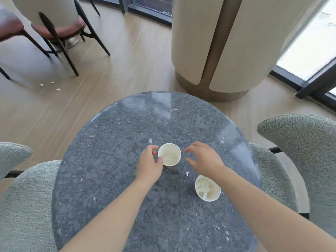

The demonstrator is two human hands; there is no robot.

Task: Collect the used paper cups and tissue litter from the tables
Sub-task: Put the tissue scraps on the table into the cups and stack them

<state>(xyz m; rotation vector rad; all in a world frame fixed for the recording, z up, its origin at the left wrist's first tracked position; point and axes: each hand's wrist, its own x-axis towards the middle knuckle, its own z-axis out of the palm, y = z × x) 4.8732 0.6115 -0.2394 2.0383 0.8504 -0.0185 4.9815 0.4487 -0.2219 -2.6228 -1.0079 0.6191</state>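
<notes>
tabletop [112, 160]: round, dark speckled stone, glossy | floor [127, 60]: pale wood planks | left hand [149, 165] grips paper cup [169, 154] mid-table | right hand [204, 159] spread wide, holding nothing | second cup [207, 187] with tissue, near right

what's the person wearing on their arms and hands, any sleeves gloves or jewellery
Nothing that shows. The left hand and right hand are ungloved, with no rings visible, and both forearms are bare to the frame edge: no sleeves, watch or bracelet.
</notes>
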